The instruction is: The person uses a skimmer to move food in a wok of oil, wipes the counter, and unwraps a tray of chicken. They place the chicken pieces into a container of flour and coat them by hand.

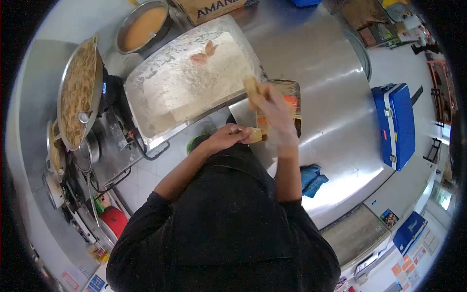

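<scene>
My right hand (pixel 276 104) is raised over the steel table edge, its fingers closed on a tan, floury-looking piece (pixel 251 92); motion blurs it and I cannot make out its kind. Lower and to the left, my left hand (pixel 227 138) grips a pale yellow piece (pixel 253 135) with thumb and fingers, close to my apron. Behind the right hand, partly covered by it, is a clear container with an orange label (pixel 292 101). A large tray (pixel 138 80) of white flour (pixel 194 95) lies ahead, with small pinkish pieces (pixel 199 58) resting on the flour.
A steel bowl (pixel 167 30) of orange liquid and a cardboard box (pixel 209 9) stand beyond the tray. At left is a wide pan (pixel 95 97) full of browned food. The steel table (pixel 331 87) bears a blue cloth (pixel 312 180) and a blue cooler (pixel 401 126) at right.
</scene>
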The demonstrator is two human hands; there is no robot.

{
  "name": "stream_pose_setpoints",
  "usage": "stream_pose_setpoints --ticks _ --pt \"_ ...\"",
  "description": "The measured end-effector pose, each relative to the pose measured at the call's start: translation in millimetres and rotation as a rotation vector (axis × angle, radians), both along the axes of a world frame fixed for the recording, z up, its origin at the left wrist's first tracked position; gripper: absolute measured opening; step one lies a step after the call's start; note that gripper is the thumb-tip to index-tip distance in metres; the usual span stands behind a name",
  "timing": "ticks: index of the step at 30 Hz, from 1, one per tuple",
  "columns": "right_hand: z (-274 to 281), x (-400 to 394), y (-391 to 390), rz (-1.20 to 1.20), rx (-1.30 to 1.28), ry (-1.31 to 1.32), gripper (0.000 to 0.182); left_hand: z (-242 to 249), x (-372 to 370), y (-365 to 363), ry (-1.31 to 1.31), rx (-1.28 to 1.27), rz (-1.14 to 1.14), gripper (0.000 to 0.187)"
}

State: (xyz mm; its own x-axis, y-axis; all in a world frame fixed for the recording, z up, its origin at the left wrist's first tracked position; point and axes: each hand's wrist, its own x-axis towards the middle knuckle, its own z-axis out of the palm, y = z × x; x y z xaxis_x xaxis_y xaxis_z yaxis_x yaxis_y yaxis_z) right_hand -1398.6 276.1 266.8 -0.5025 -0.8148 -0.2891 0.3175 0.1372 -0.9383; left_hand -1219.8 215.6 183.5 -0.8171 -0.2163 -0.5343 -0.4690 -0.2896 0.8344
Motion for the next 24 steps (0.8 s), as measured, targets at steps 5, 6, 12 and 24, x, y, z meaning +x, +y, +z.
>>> stream_pose_setpoints --ticks 5,6,12,24 --pt "-40 -18 -19 -0.116 -0.041 0.885 0.022 -7 -1 -5 0.024 -0.032 0.046 0.042" --pt "-42 -24 8 -0.095 0.015 0.861 0.023 -5 0 -4 0.020 -0.026 0.072 0.042" --pt "-140 0 142 0.069 0.354 0.956 0.017 5 -6 1 -0.010 -0.047 -0.063 0.046" --pt "-173 29 97 -0.101 0.618 1.428 0.033 -19 2 11 -0.021 -0.028 -0.221 0.042"
